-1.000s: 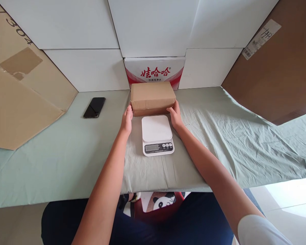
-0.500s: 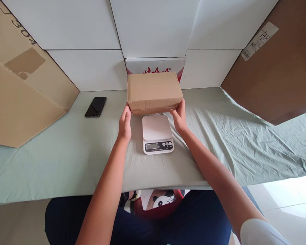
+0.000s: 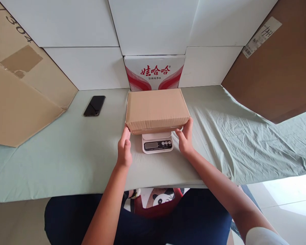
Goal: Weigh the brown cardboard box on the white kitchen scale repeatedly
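the box (image 3: 157, 107) is over the scale (image 3: 157, 146) (phone (image 3: 94, 105) well to the left), a carton (image 3: 154, 72) behind.

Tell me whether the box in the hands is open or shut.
Shut, as far as the view shows: the box has a flat, unbroken top with no flap raised. Its underside is hidden.

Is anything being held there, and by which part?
Yes, the box: the left hand is at its near left corner, the right hand at its near right corner.
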`<state>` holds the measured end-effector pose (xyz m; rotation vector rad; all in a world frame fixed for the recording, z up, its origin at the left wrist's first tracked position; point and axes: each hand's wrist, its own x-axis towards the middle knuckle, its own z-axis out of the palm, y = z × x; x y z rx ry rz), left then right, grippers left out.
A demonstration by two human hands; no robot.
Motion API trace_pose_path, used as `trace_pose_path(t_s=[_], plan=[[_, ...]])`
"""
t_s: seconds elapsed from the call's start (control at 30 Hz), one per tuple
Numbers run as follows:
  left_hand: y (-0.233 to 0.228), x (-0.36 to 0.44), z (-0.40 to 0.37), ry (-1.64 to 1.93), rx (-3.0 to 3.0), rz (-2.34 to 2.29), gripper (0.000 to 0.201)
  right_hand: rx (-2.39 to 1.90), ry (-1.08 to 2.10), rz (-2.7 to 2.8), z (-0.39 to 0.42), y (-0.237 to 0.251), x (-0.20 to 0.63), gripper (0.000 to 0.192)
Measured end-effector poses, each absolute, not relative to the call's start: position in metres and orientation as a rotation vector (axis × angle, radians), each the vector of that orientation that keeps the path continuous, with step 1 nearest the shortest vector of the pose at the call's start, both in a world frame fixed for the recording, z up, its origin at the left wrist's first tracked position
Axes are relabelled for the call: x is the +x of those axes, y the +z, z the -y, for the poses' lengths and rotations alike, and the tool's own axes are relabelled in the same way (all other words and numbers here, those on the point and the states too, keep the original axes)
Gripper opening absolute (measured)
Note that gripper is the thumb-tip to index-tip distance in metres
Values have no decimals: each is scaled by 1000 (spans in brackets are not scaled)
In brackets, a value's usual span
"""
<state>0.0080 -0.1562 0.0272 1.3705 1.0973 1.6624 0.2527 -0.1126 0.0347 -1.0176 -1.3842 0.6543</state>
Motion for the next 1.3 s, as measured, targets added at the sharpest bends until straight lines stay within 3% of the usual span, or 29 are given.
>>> trace_pose_path(t_s=[0.5, 0.97, 1.17, 1.3], plan=[[30, 13, 166, 1670, 1387, -1143, 83, -1048, 732, 1308, 118, 37, 253, 45], [29, 14, 169, 1712, 1366, -1156, 81, -1062, 678, 1328, 117, 35, 253, 47], [37, 5, 164, 1857, 1305, -1134, 70, -1004, 608, 1187, 106, 33, 265, 50], [36, 6, 161, 1800, 1229, -1087, 78, -987, 612, 1220, 106, 31, 265, 51]])
